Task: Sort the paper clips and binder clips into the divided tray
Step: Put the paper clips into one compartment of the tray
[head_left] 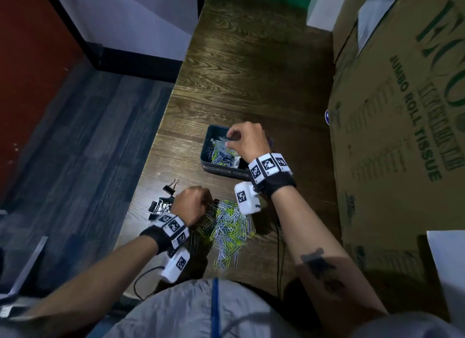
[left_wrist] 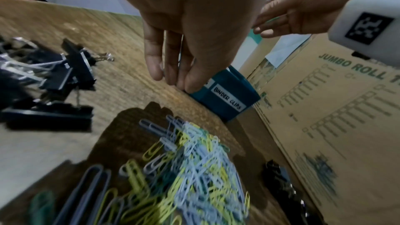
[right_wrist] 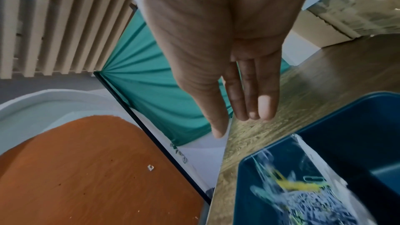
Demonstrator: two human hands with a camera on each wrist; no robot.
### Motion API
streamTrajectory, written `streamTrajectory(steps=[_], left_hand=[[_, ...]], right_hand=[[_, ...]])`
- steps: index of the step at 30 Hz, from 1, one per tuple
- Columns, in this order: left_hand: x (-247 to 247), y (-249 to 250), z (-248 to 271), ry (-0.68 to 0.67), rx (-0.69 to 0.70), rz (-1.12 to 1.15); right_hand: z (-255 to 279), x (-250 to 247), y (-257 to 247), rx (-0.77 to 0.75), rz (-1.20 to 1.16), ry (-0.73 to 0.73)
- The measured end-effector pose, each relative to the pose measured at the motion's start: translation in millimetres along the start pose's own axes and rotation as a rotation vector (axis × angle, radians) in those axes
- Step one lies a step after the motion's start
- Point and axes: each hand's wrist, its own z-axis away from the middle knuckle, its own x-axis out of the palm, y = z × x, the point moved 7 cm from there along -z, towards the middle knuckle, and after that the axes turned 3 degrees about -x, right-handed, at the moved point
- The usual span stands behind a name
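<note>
Right grip (right_wrist: 242, 91) fingers straight, empty over tray (right_wrist: 270, 168), left grip (left_wrist: 184, 61) pinch contents unclear, wrist view only shows "BINDER CLIPS" label (left_wrist: 227, 98)

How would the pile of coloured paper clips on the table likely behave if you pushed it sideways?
The paper clip pile would probably spread rather than slide whole, since it lies loose. Some clips look interlocked, so small clumps may drag together across the wooden table.

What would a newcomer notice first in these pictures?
First, the bright heap of paper clips on the wooden table, with the left hand at its near-left edge. Then the blue tray beyond it, already holding paper clips, with the right hand open above it. Black binder clips lie left of the heap, and a big cardboard box stands on the right.
</note>
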Motion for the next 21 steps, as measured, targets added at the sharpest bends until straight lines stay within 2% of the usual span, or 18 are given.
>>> streamTrajectory(steps=[3,5,8,11,14,17,21], left_hand=[[11,0,13,-0.048,0.023,-0.061],[26,-2,17,-0.155,0.004,-0.110],[51,-8,20,-0.354,-0.058,-0.169],[63,-6,18,-0.381,-0.037,-0.232],[72,5,17,-0.345,0.031,-0.291],[83,16,19,-0.350,0.090,-0.333],[81,25,24,-0.311,0.131,-0.279]], right_hand=[[17,21,15,-0.011,0.002,-0.007],[38,44,32,-0.003,-0.001,-0.074],[83,86,73,0.141,0.033,-0.250],[129,120,112,0.310,0.131,-0.440],[162,137,121,0.330,0.197,-0.561],[175,148,109,0.235,0.283,-0.512],[177,157,101,0.180,0.308,-0.391]])
